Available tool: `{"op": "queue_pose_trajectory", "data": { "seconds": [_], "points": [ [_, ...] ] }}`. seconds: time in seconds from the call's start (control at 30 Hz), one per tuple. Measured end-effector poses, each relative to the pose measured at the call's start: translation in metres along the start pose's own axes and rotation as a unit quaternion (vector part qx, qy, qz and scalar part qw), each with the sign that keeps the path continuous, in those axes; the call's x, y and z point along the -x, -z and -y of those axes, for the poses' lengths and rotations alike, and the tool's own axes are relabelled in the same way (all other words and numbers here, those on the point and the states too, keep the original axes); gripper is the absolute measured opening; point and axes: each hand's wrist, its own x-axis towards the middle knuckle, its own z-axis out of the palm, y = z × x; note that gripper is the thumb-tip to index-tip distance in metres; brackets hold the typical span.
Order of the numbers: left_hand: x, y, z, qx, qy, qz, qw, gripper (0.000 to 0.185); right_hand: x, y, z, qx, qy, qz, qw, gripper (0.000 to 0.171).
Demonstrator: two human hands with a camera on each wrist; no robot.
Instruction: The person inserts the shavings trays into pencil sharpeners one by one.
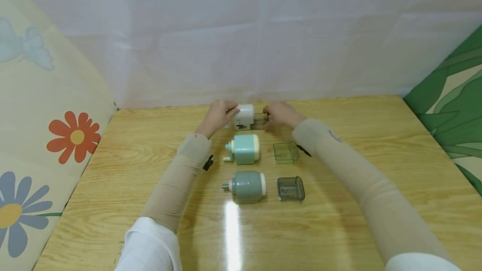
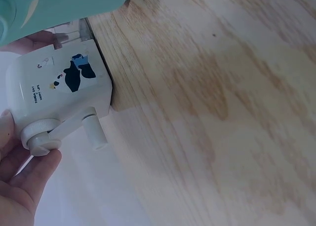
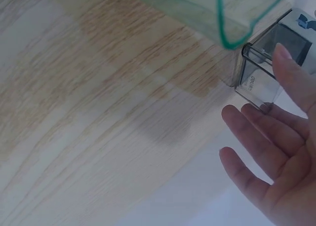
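Note:
At the back of the table, a white crank pencil sharpener point(image 1: 244, 116) with a panda print lies with its crank to the left. My left hand point(image 1: 217, 119) grips its crank end; in the left wrist view the fingers point(image 2: 42, 174) are around the knob beside the crank arm. A smoky see-through shavings drawer point(image 3: 256, 83) sticks partly out of the sharpener's right side. My right hand point(image 1: 281, 114) holds this drawer's outer end, thumb on one side and fingertips at the opposite edge, the other fingers spread.
Nearer me lie a light teal sharpener point(image 1: 244, 149) and a grey-green sharpener point(image 1: 249, 185). To their right are a clear green drawer point(image 1: 286, 153) and a dark see-through drawer point(image 1: 291, 189). A white backdrop point(image 1: 260, 53) stands behind the wooden table point(image 1: 150, 137).

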Motion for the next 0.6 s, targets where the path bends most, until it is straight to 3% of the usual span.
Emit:
{"op": "queue_pose_trajectory", "data": {
  "seconds": [0.6],
  "points": [
    [0.0025, -0.0013, -0.0013, -0.003, -0.006, -0.007, 1.0, 0.027, -0.0017, -0.004, 0.0027, -0.011, 0.02, -0.009, 1.0, 0.059]
  ]
}}
